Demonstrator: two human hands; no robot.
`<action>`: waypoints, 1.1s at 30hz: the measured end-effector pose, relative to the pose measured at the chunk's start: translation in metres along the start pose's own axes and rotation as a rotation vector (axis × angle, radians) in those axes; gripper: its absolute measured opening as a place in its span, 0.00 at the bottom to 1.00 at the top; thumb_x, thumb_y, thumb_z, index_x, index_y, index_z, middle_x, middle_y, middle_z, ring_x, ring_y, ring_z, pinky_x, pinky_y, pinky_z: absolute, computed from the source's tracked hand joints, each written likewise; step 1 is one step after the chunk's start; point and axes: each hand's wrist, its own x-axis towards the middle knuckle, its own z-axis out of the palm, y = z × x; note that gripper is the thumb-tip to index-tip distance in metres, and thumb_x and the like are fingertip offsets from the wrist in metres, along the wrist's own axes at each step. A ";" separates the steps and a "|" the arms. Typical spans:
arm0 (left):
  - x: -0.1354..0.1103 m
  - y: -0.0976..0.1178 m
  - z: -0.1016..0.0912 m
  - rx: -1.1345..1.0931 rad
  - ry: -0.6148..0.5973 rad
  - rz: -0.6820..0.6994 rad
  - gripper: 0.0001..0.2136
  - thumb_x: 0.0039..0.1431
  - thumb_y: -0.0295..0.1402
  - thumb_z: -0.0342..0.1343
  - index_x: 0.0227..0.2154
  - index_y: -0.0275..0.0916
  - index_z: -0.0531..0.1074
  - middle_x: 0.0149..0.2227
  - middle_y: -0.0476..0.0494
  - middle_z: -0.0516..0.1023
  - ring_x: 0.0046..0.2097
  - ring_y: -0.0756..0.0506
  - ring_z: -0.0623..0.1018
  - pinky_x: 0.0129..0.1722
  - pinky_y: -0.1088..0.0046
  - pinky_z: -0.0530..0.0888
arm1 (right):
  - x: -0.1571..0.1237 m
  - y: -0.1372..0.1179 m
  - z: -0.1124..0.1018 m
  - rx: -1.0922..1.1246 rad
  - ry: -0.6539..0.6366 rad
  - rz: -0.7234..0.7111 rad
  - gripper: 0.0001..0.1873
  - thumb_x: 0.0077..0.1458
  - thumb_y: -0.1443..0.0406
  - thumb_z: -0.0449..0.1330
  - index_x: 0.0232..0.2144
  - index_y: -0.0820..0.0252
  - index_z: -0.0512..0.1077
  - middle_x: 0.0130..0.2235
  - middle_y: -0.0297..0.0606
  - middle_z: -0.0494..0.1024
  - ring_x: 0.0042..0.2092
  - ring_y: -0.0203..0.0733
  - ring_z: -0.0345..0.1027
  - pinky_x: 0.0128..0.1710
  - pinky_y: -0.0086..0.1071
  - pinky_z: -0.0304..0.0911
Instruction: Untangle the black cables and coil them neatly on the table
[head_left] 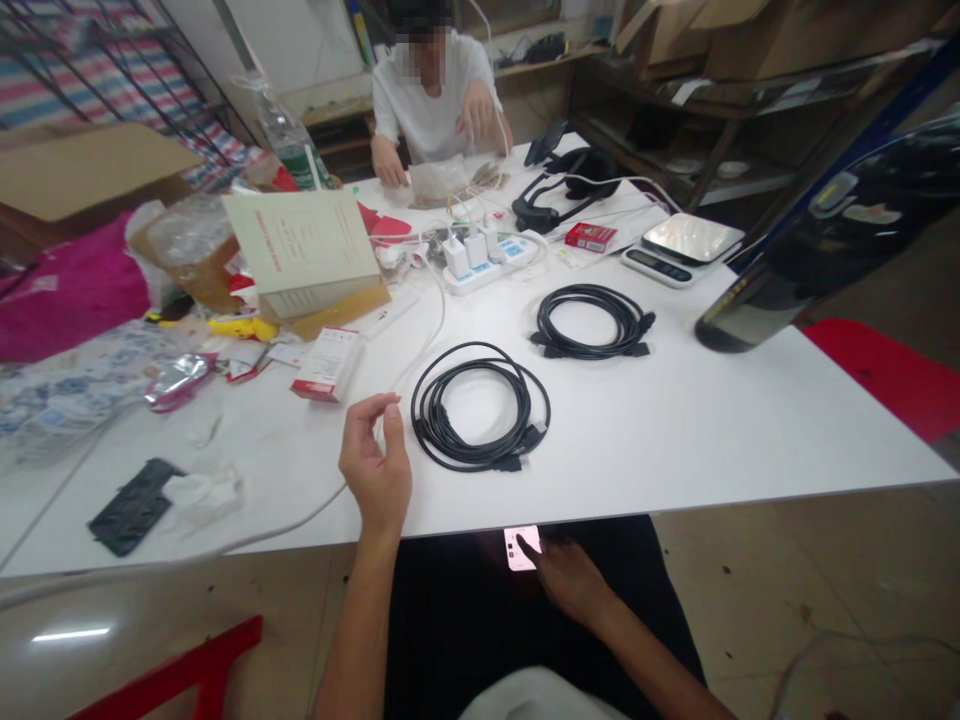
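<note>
My left hand (377, 465) rests above the table's front edge with fingers loosely curled and the thumb apart, nothing visible between them. Just right of it lies a coiled black cable (431, 425), its dark plugs toward the lower right of the loop. Farther back sits a second coiled black cable (551, 335). Below the table edge, over my dark-clothed lap, my right hand (574, 582) stretches its index finger onto a small lit screen (521, 557). The rest of that device is too dark to make out. The right hand's other fingers are partly hidden.
Across the white table (675, 430) a person in white (431, 125) handles small items. A power strip (480, 275), headset (536, 210), digital scale (682, 250) and large dark cylinder (817, 250) stand around. At left are a small box (328, 365), black tray (135, 507) and clutter.
</note>
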 end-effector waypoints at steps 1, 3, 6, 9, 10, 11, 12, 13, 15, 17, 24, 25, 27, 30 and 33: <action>0.000 0.000 0.000 0.004 0.000 -0.001 0.08 0.72 0.38 0.60 0.46 0.39 0.77 0.45 0.41 0.81 0.50 0.44 0.81 0.57 0.61 0.78 | -0.001 -0.001 -0.002 0.007 0.011 -0.005 0.37 0.65 0.75 0.50 0.74 0.58 0.63 0.62 0.58 0.77 0.60 0.59 0.77 0.62 0.52 0.69; 0.000 0.001 0.000 0.005 -0.002 -0.001 0.09 0.72 0.38 0.60 0.46 0.39 0.77 0.45 0.41 0.81 0.50 0.43 0.82 0.57 0.60 0.78 | -0.004 -0.002 -0.006 0.016 0.044 -0.014 0.37 0.63 0.76 0.50 0.72 0.57 0.66 0.63 0.57 0.77 0.60 0.57 0.77 0.62 0.49 0.69; -0.001 0.003 0.000 0.006 -0.011 0.022 0.08 0.72 0.38 0.59 0.46 0.39 0.77 0.45 0.41 0.81 0.49 0.43 0.81 0.57 0.61 0.78 | -0.009 -0.003 -0.011 0.028 0.059 -0.011 0.35 0.63 0.76 0.49 0.70 0.58 0.68 0.62 0.55 0.78 0.60 0.57 0.77 0.62 0.50 0.69; -0.004 0.009 -0.002 0.014 -0.058 0.066 0.07 0.73 0.37 0.59 0.46 0.39 0.77 0.45 0.41 0.80 0.49 0.43 0.81 0.57 0.60 0.77 | -0.013 -0.004 -0.012 0.045 0.051 0.001 0.32 0.65 0.76 0.49 0.68 0.61 0.71 0.60 0.55 0.79 0.59 0.58 0.77 0.63 0.51 0.68; -0.006 0.012 -0.002 0.021 -0.087 0.084 0.07 0.73 0.36 0.59 0.47 0.40 0.77 0.45 0.41 0.80 0.50 0.43 0.81 0.57 0.59 0.77 | -0.015 -0.004 -0.012 0.049 0.051 0.005 0.31 0.65 0.75 0.48 0.66 0.62 0.72 0.60 0.54 0.79 0.59 0.58 0.77 0.64 0.51 0.67; -0.009 0.014 -0.003 0.036 -0.122 0.106 0.07 0.72 0.35 0.59 0.47 0.40 0.77 0.46 0.40 0.80 0.50 0.42 0.81 0.57 0.58 0.77 | -0.016 -0.005 -0.011 0.049 0.049 0.010 0.30 0.65 0.75 0.48 0.65 0.63 0.74 0.59 0.55 0.80 0.59 0.58 0.77 0.64 0.52 0.66; -0.013 0.017 -0.004 0.056 -0.160 0.133 0.07 0.72 0.35 0.59 0.48 0.40 0.77 0.46 0.40 0.81 0.51 0.42 0.81 0.57 0.57 0.77 | -0.018 -0.005 -0.010 0.046 0.039 0.014 0.29 0.65 0.75 0.48 0.63 0.64 0.75 0.58 0.55 0.80 0.60 0.58 0.76 0.65 0.53 0.65; -0.017 0.021 -0.005 0.078 -0.196 0.166 0.07 0.72 0.34 0.59 0.48 0.41 0.77 0.47 0.40 0.81 0.51 0.41 0.81 0.57 0.56 0.77 | -0.020 -0.005 -0.008 0.041 0.027 0.018 0.28 0.65 0.75 0.48 0.62 0.65 0.76 0.58 0.56 0.80 0.60 0.59 0.75 0.66 0.53 0.63; -0.028 0.027 -0.007 0.112 -0.260 0.242 0.07 0.71 0.31 0.59 0.49 0.42 0.77 0.47 0.40 0.82 0.52 0.40 0.81 0.57 0.54 0.78 | -0.023 -0.006 -0.004 0.021 0.001 0.020 0.28 0.66 0.74 0.48 0.61 0.67 0.77 0.58 0.59 0.80 0.62 0.61 0.73 0.68 0.55 0.60; -0.038 0.034 -0.006 0.110 -0.313 0.303 0.09 0.70 0.28 0.59 0.50 0.43 0.77 0.48 0.40 0.82 0.52 0.40 0.81 0.56 0.54 0.79 | -0.025 -0.007 0.000 -0.002 -0.015 0.017 0.28 0.66 0.74 0.48 0.62 0.69 0.77 0.58 0.60 0.80 0.64 0.61 0.72 0.69 0.55 0.57; -0.055 0.051 0.008 0.055 -0.445 0.393 0.14 0.68 0.22 0.59 0.53 0.44 0.76 0.48 0.40 0.81 0.52 0.40 0.80 0.53 0.55 0.81 | -0.023 -0.005 0.004 -0.051 -0.054 0.025 0.29 0.66 0.75 0.47 0.63 0.73 0.75 0.59 0.62 0.79 0.64 0.62 0.71 0.70 0.56 0.55; -0.055 0.052 0.010 0.051 -0.445 0.392 0.14 0.68 0.22 0.59 0.53 0.44 0.76 0.48 0.40 0.81 0.52 0.40 0.80 0.53 0.55 0.81 | -0.022 -0.005 0.003 -0.051 -0.056 0.032 0.29 0.66 0.75 0.47 0.63 0.73 0.75 0.59 0.62 0.79 0.64 0.62 0.71 0.71 0.56 0.55; -0.055 0.053 0.014 0.044 -0.439 0.389 0.14 0.68 0.23 0.59 0.53 0.44 0.76 0.48 0.40 0.81 0.52 0.40 0.81 0.53 0.54 0.81 | -0.022 -0.006 0.003 -0.040 -0.050 0.048 0.30 0.65 0.75 0.46 0.64 0.72 0.74 0.60 0.62 0.78 0.65 0.61 0.70 0.71 0.57 0.54; -0.050 0.056 0.019 0.014 -0.429 0.382 0.14 0.68 0.22 0.59 0.52 0.44 0.76 0.48 0.40 0.81 0.52 0.40 0.81 0.53 0.54 0.80 | -0.023 -0.005 0.002 -0.009 -0.015 0.044 0.29 0.65 0.76 0.47 0.63 0.71 0.75 0.59 0.61 0.79 0.64 0.61 0.71 0.71 0.58 0.56; -0.037 0.065 0.031 -0.007 -0.451 0.384 0.13 0.69 0.23 0.58 0.52 0.44 0.76 0.48 0.40 0.81 0.52 0.40 0.80 0.54 0.55 0.80 | -0.024 -0.004 0.002 -0.003 -0.009 0.024 0.28 0.67 0.74 0.47 0.63 0.70 0.76 0.59 0.61 0.79 0.64 0.61 0.72 0.70 0.58 0.57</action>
